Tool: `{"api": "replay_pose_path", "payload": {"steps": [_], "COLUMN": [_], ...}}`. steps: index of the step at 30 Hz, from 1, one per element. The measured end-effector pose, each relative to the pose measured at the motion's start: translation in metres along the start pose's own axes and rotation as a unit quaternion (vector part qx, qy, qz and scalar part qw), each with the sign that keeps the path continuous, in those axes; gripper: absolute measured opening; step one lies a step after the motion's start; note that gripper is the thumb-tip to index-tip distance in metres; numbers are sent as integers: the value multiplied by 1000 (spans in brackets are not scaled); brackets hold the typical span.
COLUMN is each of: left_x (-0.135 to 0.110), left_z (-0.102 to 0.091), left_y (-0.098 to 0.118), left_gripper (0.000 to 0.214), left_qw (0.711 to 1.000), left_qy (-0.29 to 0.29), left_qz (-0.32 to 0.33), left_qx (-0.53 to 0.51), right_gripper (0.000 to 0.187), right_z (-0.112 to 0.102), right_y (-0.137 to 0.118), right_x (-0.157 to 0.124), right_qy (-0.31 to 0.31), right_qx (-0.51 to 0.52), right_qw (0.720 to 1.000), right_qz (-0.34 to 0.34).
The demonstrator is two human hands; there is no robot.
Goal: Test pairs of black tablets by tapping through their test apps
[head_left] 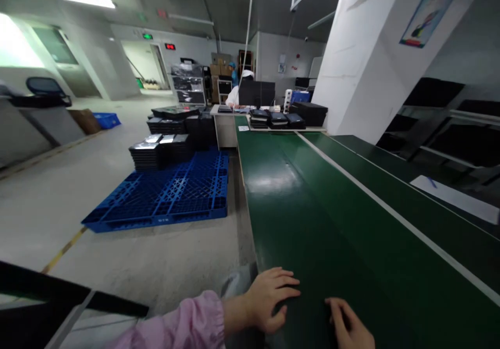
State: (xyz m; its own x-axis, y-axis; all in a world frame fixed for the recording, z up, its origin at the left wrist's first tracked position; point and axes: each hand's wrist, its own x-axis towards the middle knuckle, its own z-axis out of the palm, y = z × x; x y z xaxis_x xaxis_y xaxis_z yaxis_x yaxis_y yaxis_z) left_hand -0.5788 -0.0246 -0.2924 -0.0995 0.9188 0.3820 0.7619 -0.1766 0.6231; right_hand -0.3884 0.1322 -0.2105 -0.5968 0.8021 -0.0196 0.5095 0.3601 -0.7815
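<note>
My left hand [269, 298] rests at the near left edge of the long green worktable [312, 224]. Its fingers are spread and hold nothing, and a pink sleeve covers the forearm behind it. To its right, my right hand [349, 328] is low over the same green surface, partly cut off by the bottom of the view. The fingers that show on it are apart, with nothing visible between them. Neither hand touches the other.
Left of the table, a blue pallet [175, 192] carries stacks of flat black units [146, 153]. Black devices [277, 120] sit at the table's far end, before a monitor [257, 94] and a seated person [234, 96]. A white pillar [355, 52] stands right.
</note>
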Motion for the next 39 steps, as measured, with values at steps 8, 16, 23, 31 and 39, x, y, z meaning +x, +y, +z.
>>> {"api": "replay_pose_path", "payload": {"steps": [8,16,23,31,39], "left_x": [30,54,74,71,60], "left_z": [3,-68,-81,-87,-46], "left_y": [-7,-62,-77,-65,-63], "left_gripper": [41,49,62,58,55], "left_qw": [1000,994,988,982,980], "left_qy": [4,0,4,18,77], "left_qz": [8,-113,-147,-184,-155], "left_qx": [1,8,35,22,102], "right_gripper": [33,36,59,85,92], "right_z": [105,149,138,136,157], "right_y": [-110,-124,-123,-130,-147], "right_x": [108,176,176,157,206], "right_qy": [-4,11,129,108,-10], "right_qx": [-51,-5,144,201,73], "right_qw": [994,998,981,973,996], "right_qz": [-99,-63,-32,25,53]}}
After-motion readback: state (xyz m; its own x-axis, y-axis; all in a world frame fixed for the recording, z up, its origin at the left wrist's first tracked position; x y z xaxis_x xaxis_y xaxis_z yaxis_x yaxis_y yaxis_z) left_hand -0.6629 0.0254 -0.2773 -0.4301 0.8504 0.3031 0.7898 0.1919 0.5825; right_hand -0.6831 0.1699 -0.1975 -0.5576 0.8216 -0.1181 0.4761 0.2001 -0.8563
